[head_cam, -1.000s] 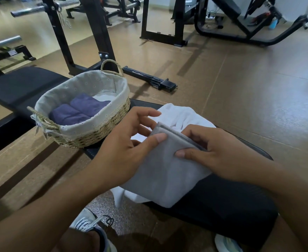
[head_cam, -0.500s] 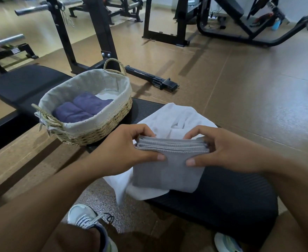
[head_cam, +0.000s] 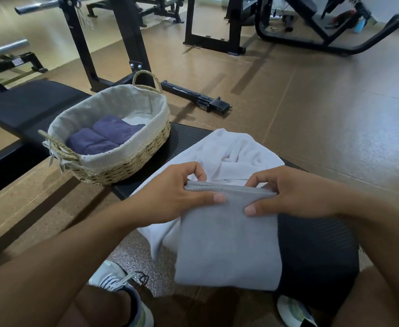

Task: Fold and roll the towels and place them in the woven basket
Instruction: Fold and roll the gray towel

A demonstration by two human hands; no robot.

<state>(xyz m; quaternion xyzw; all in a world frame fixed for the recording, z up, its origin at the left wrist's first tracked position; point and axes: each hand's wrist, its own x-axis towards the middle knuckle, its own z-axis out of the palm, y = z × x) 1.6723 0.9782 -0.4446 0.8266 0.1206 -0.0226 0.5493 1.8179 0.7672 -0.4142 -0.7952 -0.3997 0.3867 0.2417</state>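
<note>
A folded grey towel (head_cam: 229, 244) hangs from both my hands over the black bench pad (head_cam: 318, 256). My left hand (head_cam: 179, 194) pinches its top left edge between thumb and fingers. My right hand (head_cam: 288, 192) pinches the top right edge the same way. Under the grey towel lies a crumpled white towel (head_cam: 229, 152) on the bench. The woven basket (head_cam: 123, 161) with a pale cloth liner stands on the bench to the left. Two rolled purple towels (head_cam: 104, 135) and a bit of white cloth lie inside it.
A second black bench (head_cam: 28, 107) runs behind the basket at left. Black rack posts (head_cam: 132, 38) and a floor bar (head_cam: 193, 95) stand beyond. My shoes (head_cam: 127, 293) rest on the brown floor below the bench.
The grey towel lay flat under my hands, then I lifted it by its folded top edge. Now it hangs longer and lower, with my hands a little further apart.
</note>
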